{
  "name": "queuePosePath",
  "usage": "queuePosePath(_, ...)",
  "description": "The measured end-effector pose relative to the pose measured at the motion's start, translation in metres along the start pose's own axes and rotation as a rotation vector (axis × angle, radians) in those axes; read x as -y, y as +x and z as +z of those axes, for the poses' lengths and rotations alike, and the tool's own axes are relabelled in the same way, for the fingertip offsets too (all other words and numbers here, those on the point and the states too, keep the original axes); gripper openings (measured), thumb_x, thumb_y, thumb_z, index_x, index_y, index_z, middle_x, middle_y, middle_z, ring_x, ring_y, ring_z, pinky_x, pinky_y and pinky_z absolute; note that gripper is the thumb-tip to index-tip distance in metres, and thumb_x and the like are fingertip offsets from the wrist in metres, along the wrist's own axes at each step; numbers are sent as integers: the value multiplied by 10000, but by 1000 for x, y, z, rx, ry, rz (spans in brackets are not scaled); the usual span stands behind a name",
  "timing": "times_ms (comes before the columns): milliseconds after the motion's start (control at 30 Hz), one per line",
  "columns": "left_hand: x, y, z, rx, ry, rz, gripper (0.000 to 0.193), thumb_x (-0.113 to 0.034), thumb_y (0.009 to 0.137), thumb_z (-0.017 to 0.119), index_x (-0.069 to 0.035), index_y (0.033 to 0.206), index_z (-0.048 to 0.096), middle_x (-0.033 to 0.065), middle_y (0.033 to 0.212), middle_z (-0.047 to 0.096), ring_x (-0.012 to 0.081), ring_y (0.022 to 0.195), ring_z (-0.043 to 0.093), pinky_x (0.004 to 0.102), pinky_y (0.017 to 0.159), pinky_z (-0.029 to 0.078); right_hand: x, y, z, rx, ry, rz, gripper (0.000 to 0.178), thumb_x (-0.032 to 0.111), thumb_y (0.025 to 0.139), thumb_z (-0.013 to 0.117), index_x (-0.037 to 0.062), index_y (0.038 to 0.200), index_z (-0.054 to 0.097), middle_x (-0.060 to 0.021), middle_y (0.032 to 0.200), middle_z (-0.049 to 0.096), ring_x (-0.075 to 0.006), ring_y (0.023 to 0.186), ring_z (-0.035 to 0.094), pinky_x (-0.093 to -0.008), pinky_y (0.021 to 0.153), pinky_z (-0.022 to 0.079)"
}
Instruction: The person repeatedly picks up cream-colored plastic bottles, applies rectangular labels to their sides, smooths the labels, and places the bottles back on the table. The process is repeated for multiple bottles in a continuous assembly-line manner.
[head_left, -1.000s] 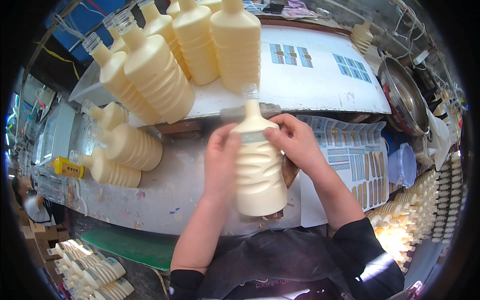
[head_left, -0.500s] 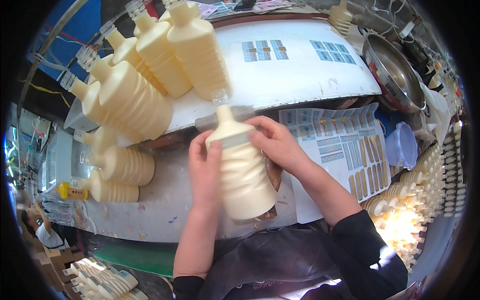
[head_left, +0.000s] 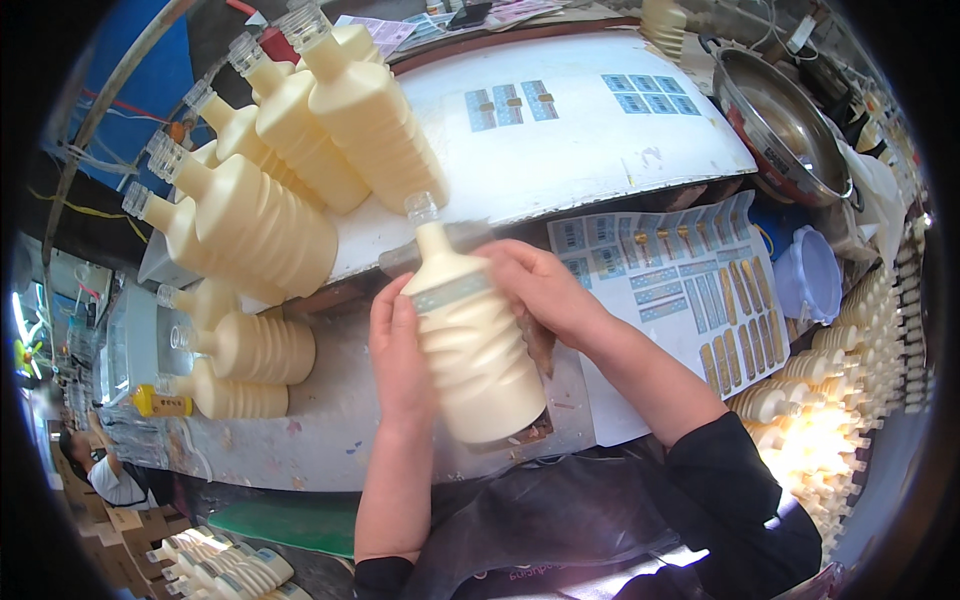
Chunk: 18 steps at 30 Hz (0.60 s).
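A cream plastic bottle (head_left: 480, 375) with a ridged body and clear threaded neck stands tilted in front of me. Around its shoulder runs a pale blue-grey label strip (head_left: 450, 292). My left hand (head_left: 400, 345) grips the bottle's left side, thumb near the strip's left end. At the right end of the strip, my right hand (head_left: 550, 290) is closed against the shoulder, its fingertips partly blurred. Right of the bottle lies a label sheet (head_left: 655, 345) with blue and gold stickers, some spots bare.
Tall cream bottles (head_left: 265, 215) crowd the raised white board (head_left: 570, 150) at the left; several shorter ones (head_left: 265, 348) lie below them beside a yellow container (head_left: 162, 402). A metal pan (head_left: 785, 120) and lilac basin (head_left: 808, 275) stand at right. Many bottles (head_left: 800, 400) fill the lower right.
My left thumb has slid off the strip toward the bottle's left edge, baring more of it. The right hand has shifted along the shoulder's right side. The whole view has turned slightly.
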<state>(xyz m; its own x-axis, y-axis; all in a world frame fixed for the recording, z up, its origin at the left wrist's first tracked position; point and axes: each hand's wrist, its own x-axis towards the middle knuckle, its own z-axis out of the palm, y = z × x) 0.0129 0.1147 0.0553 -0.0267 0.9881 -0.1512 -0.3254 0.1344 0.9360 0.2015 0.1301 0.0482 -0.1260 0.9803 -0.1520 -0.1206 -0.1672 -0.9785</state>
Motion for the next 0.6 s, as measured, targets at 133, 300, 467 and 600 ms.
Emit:
queuePosePath(133, 0, -6, -4, 17, 12, -27, 446, -261, 1117, 442, -30, 1497, 416, 143, 1391, 571, 231, 1259, 575, 377, 1089, 464, -2, -5, -7, -12, 48, 96, 364, 226, 1037, 575, 22, 1327, 658, 7, 983, 687, -58, 804, 579, -202, 737, 478)
queuePosePath(300, 5, -23, -9, 192, 399, 56, 582, -267, 1091, 442, -37, 1594, 260, 161, 1514, 469, 258, 1349, 516, 404, 1143, 414, 1, -23, 3, -58, -237, -104, 397, 182, 1017, 532, -28, 1343, 620, -182, 1145, 675, -294, 1080, 638, -388, 978, 488)
queuePosePath(467, 11, -18, -15, 237, 93, -52, 584, -220, 1067, 448, -36, 1592, 269, 159, 1510, 479, 257, 1356, 515, 407, 1153, 404, -4, -29, 2, -115, -431, -261, 368, 210, 1027, 578, 13, 1331, 645, -98, 1057, 656, -169, 979, 620, -333, 858, 505)
queuePosePath(600, 0, -20, 5, 48, 49, -1, 524, -282, 1094, 433, -30, 1547, 350, 150, 1455, 523, 248, 1317, 540, 416, 1144, 417, 4, -26, 7, -172, -253, -139, 378, 219, 995, 633, 24, 1319, 615, -73, 976, 647, -129, 848, 618, -302, 769, 507)
